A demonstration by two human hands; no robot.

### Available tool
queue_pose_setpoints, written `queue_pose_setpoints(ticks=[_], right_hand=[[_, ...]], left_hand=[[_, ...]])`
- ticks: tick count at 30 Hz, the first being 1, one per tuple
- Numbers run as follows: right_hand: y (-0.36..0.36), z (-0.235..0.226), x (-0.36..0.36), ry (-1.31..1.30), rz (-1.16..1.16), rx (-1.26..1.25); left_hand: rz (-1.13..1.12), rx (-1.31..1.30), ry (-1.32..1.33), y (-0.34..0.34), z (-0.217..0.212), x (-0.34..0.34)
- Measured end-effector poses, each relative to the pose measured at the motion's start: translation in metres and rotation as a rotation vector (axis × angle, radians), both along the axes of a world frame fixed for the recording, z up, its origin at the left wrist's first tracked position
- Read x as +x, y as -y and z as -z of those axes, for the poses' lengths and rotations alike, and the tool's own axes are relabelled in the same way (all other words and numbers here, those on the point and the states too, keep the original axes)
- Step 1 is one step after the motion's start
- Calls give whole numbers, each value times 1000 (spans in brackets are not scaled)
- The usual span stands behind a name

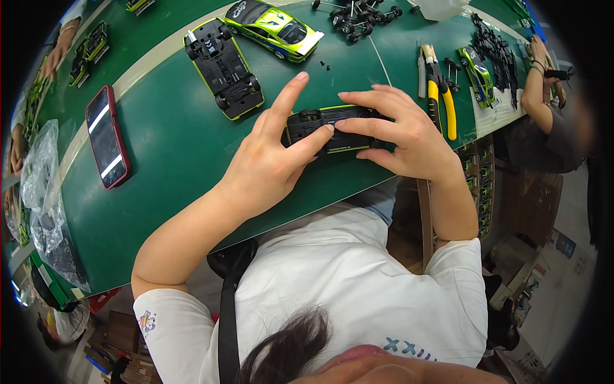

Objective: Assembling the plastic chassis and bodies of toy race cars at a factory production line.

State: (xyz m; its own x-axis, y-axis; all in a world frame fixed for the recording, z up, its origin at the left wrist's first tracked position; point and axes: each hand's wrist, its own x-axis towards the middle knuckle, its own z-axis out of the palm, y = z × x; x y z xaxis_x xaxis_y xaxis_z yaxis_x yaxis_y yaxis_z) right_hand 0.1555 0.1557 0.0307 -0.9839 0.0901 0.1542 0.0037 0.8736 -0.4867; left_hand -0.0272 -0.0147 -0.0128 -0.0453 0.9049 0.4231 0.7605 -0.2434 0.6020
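Observation:
A toy car [348, 142] lies upside down at the table's near edge, its black underside up and a thin yellow-green rim showing. My left hand [256, 153] is at its left end, one digit pressing on the underside while the index finger sticks up and away. From the other side my right hand [412, 131] grips the car, two fingers over the base and the thumb along the near side. Beyond them rest another upturned toy car [224, 69] and an upright yellow-green one [275, 29]. Tiny black bits [325, 65] lie nearby.
Yellow-and-black pliers [441, 96] lie right of my hands, beside a small toy car [476, 77] and black plastic parts [495, 54]. Wheel axles [358, 19] are piled at the back. A phone [107, 137] and clear plastic bag [45, 192] lie left. Co-workers' hands [61, 48] show at both sides.

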Motion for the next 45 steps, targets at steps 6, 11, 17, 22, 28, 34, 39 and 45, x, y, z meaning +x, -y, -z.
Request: queue_pose_setpoints(ticks=[6, 11, 17, 22, 28, 34, 39, 45], right_hand=[[5, 7, 1, -30, 98, -100], [22, 19, 11, -168, 299, -178], [74, 24, -6, -428, 545, -352], [107, 41, -21, -420, 570, -261], [84, 9, -3, -293, 373, -352], [62, 9, 9, -472, 425, -887], [66, 5, -1, -379, 422, -996], [73, 7, -9, -387, 461, -1028]], left_hand=[[36, -18, 20, 0, 2, -4], [-199, 49, 799, 5, -11, 2], [57, -436, 1599, 18, -11, 23], [22, -479, 1508, 17, -1, 24], [-65, -409, 1541, 18, 0, 20], [30, -563, 1487, 16, -10, 15], [140, -627, 1520, 18, -13, 11], [145, -623, 1459, 18, -12, 11]])
